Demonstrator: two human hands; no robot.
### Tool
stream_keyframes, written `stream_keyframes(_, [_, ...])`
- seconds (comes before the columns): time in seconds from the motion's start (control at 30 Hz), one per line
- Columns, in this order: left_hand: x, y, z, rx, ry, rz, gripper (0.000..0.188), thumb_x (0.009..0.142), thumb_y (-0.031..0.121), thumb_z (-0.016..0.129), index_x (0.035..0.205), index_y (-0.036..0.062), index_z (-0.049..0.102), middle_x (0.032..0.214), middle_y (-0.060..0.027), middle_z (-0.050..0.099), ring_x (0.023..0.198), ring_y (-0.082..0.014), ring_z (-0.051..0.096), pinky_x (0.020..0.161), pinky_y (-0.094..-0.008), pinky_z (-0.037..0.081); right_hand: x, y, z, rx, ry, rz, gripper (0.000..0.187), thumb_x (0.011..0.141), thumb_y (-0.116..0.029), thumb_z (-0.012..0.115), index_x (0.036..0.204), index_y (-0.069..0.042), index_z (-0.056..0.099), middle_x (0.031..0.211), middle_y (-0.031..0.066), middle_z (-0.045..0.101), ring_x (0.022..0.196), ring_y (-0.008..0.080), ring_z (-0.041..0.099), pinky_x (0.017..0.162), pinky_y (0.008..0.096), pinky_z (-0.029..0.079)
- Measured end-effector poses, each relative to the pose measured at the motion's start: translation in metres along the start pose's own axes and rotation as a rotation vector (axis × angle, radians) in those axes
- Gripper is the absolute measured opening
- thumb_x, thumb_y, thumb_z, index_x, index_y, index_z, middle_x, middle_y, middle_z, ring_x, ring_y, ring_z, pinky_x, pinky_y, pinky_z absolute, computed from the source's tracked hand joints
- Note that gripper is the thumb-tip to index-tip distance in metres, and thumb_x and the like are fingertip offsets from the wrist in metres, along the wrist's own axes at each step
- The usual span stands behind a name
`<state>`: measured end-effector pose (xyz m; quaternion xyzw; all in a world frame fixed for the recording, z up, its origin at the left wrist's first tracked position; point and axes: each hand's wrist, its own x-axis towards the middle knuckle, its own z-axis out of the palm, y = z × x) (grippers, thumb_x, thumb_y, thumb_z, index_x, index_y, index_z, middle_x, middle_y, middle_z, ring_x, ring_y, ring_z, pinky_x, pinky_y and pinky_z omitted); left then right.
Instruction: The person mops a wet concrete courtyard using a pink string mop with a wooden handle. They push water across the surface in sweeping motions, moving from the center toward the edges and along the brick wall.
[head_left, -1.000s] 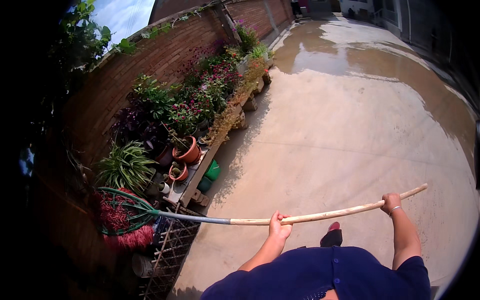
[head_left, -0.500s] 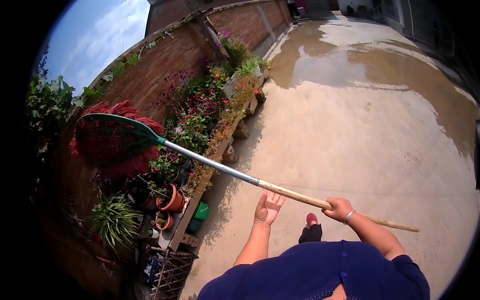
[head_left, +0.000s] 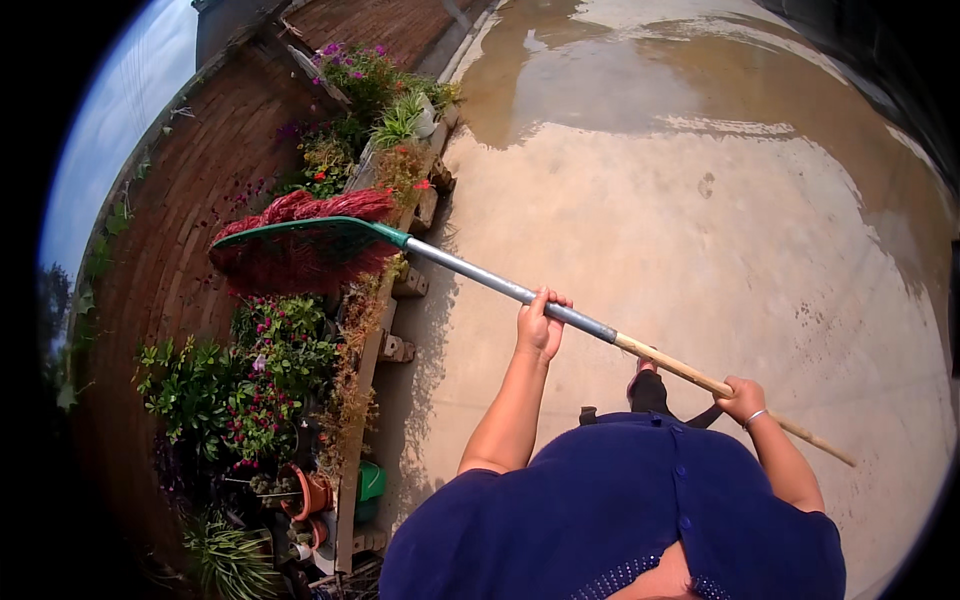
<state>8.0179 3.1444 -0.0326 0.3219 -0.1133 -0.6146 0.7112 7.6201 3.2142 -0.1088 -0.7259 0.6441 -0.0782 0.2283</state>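
Note:
A long broom [head_left: 470, 268] slants across my front, its head raised toward the upper left. The broom head [head_left: 310, 235] has a green plastic frame and red bristles, and it hangs over the edge of the flower bed. My left hand [head_left: 543, 325] is closed around the silvery metal part of the handle. Farther down, my right hand [head_left: 741, 400], with a bracelet at the wrist, grips the wooden part of the handle [head_left: 670, 365]. The thin wooden end sticks out past it to the lower right.
On the left, flowering plants [head_left: 265, 395], an orange pot [head_left: 307, 492] and a green container [head_left: 369, 482] line a raised bed along a brick wall [head_left: 200, 180]. Concrete ground [head_left: 620, 230] spreads to the right, with a wet, puddled stretch [head_left: 620, 80] farther off.
My left hand has gone from open beneath the handle to closed around its metal part. The broom head has moved right relative to the flower bed, and my view has shifted.

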Motion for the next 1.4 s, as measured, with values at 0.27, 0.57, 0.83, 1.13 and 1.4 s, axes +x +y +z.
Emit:
stream_keyframes(0.27, [0.27,0.063,0.116,0.212,-0.154,0.113,0.009,0.091,0.014,0.047,0.087,0.0072,0.043,0.08,-0.0052,0.05,0.077,-0.0189,0.053,0.078,-0.0364,0.047,0.341,-0.111,-0.053,0.251,-0.079,-0.296,0.051,0.063,-0.034,0.073,0.102,-0.005,0.056,0.101,0.015,0.057,0.094,0.0302,0.055,0.08,0.0362,0.045])
stream_keyframes(0.57, [0.591,0.144,0.159,0.464,-0.211,0.105,0.016,0.092,0.019,0.046,0.087,0.0045,0.045,0.083,-0.0064,0.052,0.08,-0.0166,0.055,0.075,-0.0311,0.049,0.676,-0.283,-0.068,0.384,0.094,-0.292,0.026,0.073,-0.03,0.067,0.072,-0.006,0.054,0.061,0.013,0.057,0.058,0.0312,0.056,0.055,0.0387,0.043])
stream_keyframes(0.83, [0.862,0.234,0.176,0.656,-0.179,-0.031,0.013,0.087,0.015,0.05,0.091,0.0059,0.041,0.086,-0.0054,0.053,0.082,-0.0149,0.056,0.075,-0.0336,0.048,0.927,-0.37,-0.072,0.6,-0.135,-0.184,0.028,0.073,-0.026,0.068,0.068,-0.002,0.055,0.057,0.0039,0.052,0.052,0.0144,0.048,0.051,0.0307,0.04])
stream_keyframes(1.13, [1.182,0.358,0.157,0.85,-0.103,0.106,0.016,0.082,0.012,0.054,0.085,-0.0006,0.045,0.079,-0.0099,0.056,0.073,-0.0179,0.06,0.064,-0.0342,0.053,1.251,-0.495,-0.063,1.038,-0.778,-0.128,0.028,0.079,-0.024,0.065,0.066,-0.009,0.045,0.052,-0.0013,0.041,0.042,0.0091,0.039,0.039,0.0248,0.032])
stream_keyframes(1.4, [1.396,0.533,0.134,1.213,0.287,0.375,0.034,0.081,0.02,0.062,0.1,-0.0012,0.042,0.081,-0.0124,0.057,0.067,-0.0194,0.062,0.05,-0.0303,0.055,1.535,-0.664,-0.048,1.12,-1.672,-0.233,0.04,0.083,-0.035,0.061,0.06,-0.014,0.035,0.049,-0.0036,0.03,0.041,0.009,0.032,0.038,0.0231,0.028])
